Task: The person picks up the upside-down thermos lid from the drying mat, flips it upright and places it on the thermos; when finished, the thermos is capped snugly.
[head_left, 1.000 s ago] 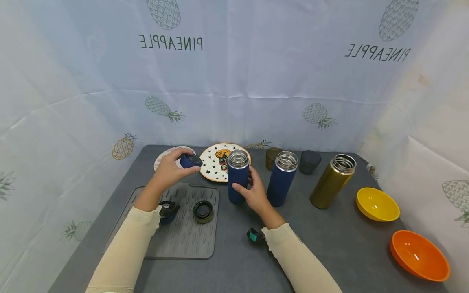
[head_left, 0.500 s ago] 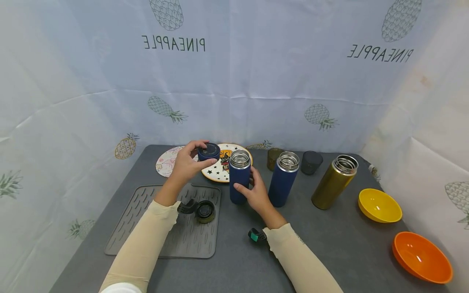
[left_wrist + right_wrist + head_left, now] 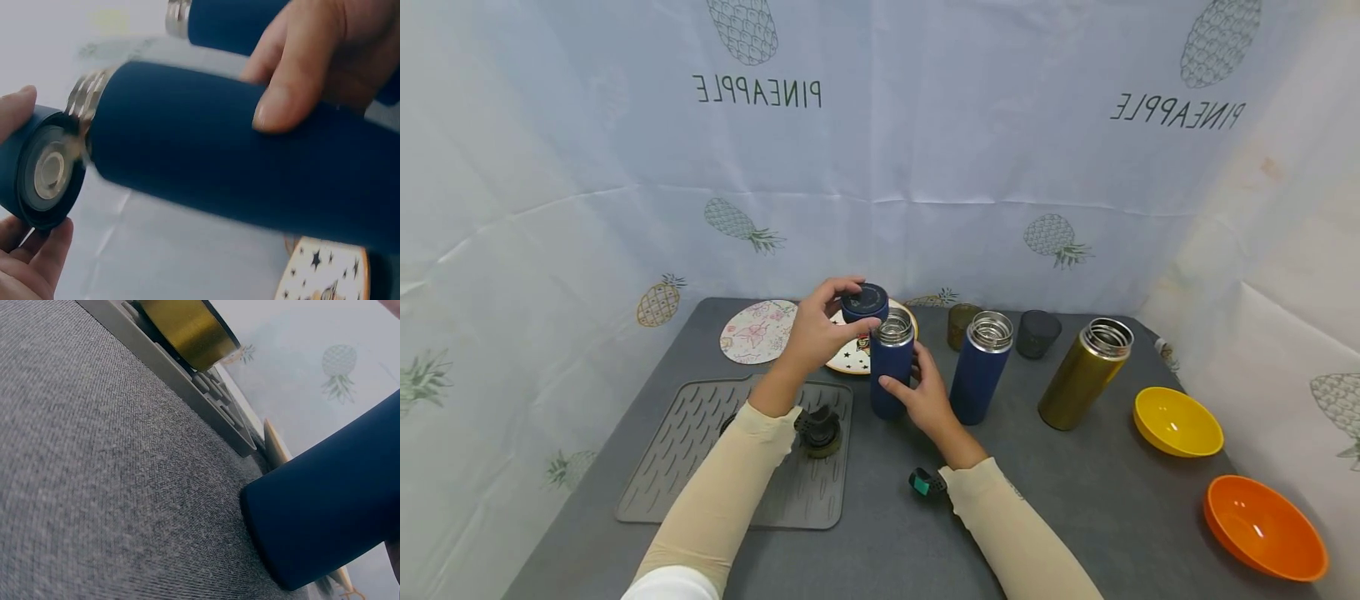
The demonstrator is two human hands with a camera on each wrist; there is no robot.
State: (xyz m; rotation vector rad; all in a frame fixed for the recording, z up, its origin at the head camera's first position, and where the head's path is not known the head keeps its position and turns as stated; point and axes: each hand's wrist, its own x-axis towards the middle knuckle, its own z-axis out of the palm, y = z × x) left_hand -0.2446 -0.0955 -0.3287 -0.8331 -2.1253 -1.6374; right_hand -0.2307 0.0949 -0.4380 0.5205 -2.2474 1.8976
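My left hand (image 3: 823, 329) pinches a dark blue bottle lid (image 3: 865, 302) between thumb and fingers, right beside and slightly over the steel mouth of a navy blue thermos bottle (image 3: 891, 375). In the left wrist view the underside of the lid (image 3: 50, 175), with a pale round centre, faces the bottle's threaded neck (image 3: 87, 100). My right hand (image 3: 925, 400) grips the upright bottle around its body from the right. The bottle's base (image 3: 275, 537) stands on the grey table in the right wrist view. Close to its right is a second open navy bottle (image 3: 981, 371).
An olive-gold open bottle (image 3: 1081, 375) stands farther right, near yellow (image 3: 1177, 423) and orange (image 3: 1266, 529) bowls. Two dark cups (image 3: 1038, 333) are at the back. Left, a grey drying mat (image 3: 677, 450) bears an olive-rimmed lid (image 3: 822, 446). Behind lie two patterned plates (image 3: 758, 332).
My left hand has carried the blue lid rightward from over the left plate to the bottle's mouth, turning its top upward. My right hand keeps its grip on the bottle.
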